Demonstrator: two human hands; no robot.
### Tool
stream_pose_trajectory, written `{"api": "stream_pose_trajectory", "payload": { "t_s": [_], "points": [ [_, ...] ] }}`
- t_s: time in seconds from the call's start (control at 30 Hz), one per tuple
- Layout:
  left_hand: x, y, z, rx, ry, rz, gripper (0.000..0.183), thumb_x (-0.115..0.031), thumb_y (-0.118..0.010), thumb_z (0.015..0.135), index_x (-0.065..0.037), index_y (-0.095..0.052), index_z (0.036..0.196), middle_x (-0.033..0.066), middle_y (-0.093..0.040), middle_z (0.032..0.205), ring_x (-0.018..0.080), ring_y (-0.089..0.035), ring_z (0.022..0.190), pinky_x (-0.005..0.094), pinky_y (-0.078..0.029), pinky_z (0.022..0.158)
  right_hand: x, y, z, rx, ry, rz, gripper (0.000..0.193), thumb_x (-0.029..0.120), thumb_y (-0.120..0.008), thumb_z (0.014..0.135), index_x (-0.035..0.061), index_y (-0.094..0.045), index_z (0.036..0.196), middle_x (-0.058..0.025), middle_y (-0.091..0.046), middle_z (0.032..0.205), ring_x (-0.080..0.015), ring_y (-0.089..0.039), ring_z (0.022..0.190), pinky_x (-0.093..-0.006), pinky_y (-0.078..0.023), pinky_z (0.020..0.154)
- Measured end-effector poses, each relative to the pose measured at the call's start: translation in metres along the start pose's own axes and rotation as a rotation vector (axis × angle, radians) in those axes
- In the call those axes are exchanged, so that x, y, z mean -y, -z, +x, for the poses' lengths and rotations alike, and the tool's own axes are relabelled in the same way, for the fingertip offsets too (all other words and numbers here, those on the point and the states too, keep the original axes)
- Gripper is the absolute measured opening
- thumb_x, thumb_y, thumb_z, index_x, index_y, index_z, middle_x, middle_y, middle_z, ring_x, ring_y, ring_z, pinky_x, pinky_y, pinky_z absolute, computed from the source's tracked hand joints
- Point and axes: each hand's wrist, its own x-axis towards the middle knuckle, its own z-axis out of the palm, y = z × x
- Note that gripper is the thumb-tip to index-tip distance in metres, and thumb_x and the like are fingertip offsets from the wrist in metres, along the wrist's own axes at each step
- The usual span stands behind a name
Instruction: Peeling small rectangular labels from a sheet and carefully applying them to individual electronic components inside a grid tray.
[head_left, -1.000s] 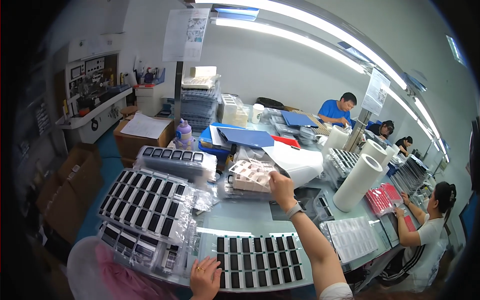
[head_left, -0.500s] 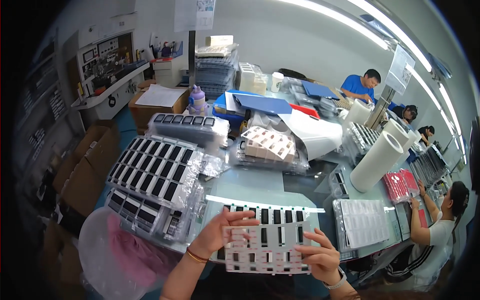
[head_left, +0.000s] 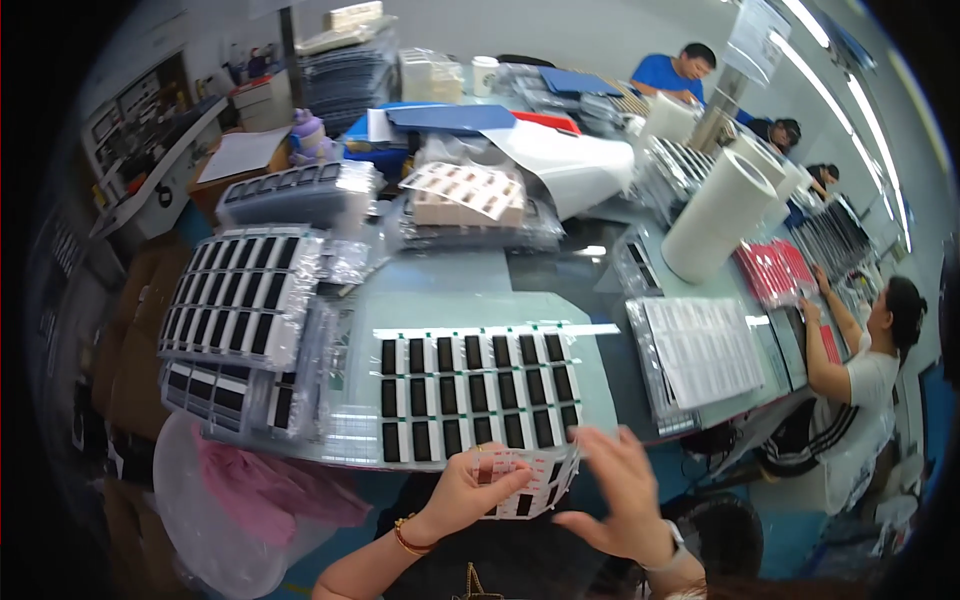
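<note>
My left hand (head_left: pixel 470 495) grips a thin white cut-out sheet (head_left: pixel 548 480) with rows of windows and small red marks, thumb and fingers pinched at its left part. The sheet is tilted at the table's front edge. My right hand (head_left: pixel 622 500) is just right of it, fingers spread and slightly blurred, apparently apart from the sheet. Beyond both hands a panel of black rectangles (head_left: pixel 477 392) between white strips, with small green tabs, lies flat on the table. The held sheet hides part of its front edge.
Stacks of clear trays with black pieces (head_left: pixel 240 295) stand at the left, above a pink and white plastic bag (head_left: pixel 260 480). A bagged stack of white sheets (head_left: pixel 700 350) lies right, near a large white roll (head_left: pixel 715 215). A co-worker (head_left: pixel 870 350) sits at the far right.
The cut-out sheet has come down toward me off the panel, uncovering its rows. My right hand has let go of the sheet and opened. The whole view has shifted.
</note>
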Motion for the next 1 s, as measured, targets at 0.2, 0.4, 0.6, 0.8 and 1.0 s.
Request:
{"api": "stream_pose_trajectory", "payload": {
  "t_s": [0.2, 0.4, 0.6, 0.8, 1.0],
  "points": [
    [0.019, -0.012, -0.009, 0.012, -0.195, 0.207, 0.014, -0.003, -0.072, 0.091, -0.002, -0.079, 0.103, 0.0095, -0.067, 0.118, 0.0145, -0.064, 0.093, 0.0295, -0.052, 0.083, -0.021, -0.043, -0.008, 0.315, -0.346, 0.685, 0.022, 0.018, -0.076, 0.092, 0.0005, -0.071, 0.105, -0.0097, -0.067, 0.079, -0.0262, -0.064, 0.07, -0.0324, -0.053, 0.066],
    [0.038, -0.025, -0.008, -0.072, -0.068, 0.204, 0.016, -0.005, -0.074, 0.091, 0.0, -0.079, 0.105, 0.0077, -0.073, 0.1, 0.0116, -0.067, 0.084, 0.0262, -0.053, 0.074, -0.044, -0.044, -0.013, 0.01, -0.324, 0.636, 0.022, 0.008, -0.078, 0.086, -0.0005, -0.073, 0.105, -0.0135, -0.072, 0.103, -0.0238, -0.07, 0.092, -0.0318, -0.055, 0.083],
    [0.044, -0.024, -0.001, -0.128, -0.138, 0.488, 0.021, -0.017, -0.066, 0.099, 0.0, -0.077, 0.105, 0.0077, -0.074, 0.093, 0.0109, -0.066, 0.078, 0.0254, -0.051, 0.07, -0.05, -0.053, -0.008, -0.081, -0.269, 0.622, 0.018, -0.002, -0.077, 0.083, 0.0021, -0.073, 0.1, -0.01, -0.069, 0.097, -0.0205, -0.067, 0.088, -0.0294, -0.053, 0.076],
    [0.046, -0.014, -0.005, -0.099, 0.043, 0.365, 0.028, -0.022, -0.059, 0.105, 0.001, -0.074, 0.108, 0.0048, -0.071, 0.084, 0.0092, -0.061, 0.072, 0.0251, -0.047, 0.066, -0.051, -0.047, -0.008, -0.143, -0.086, 0.537, 0.026, -0.01, -0.078, 0.075, 0.0037, -0.075, 0.097, -0.0087, -0.069, 0.097, -0.02, -0.064, 0.081, -0.0285, -0.051, 0.068],
    [0.055, -0.012, -0.009, -0.179, 0.172, 0.122, 0.021, -0.014, -0.058, 0.105, 0.003, -0.071, 0.108, 0.0039, -0.072, 0.094, 0.0057, -0.062, 0.078, 0.0227, -0.05, 0.072, -0.049, -0.041, -0.012, -0.351, -0.018, 0.626, 0.028, -0.014, -0.075, 0.074, 0.0033, -0.074, 0.097, -0.0101, -0.069, 0.096, -0.0237, -0.065, 0.081, -0.0317, -0.052, 0.07]
  ]
}}
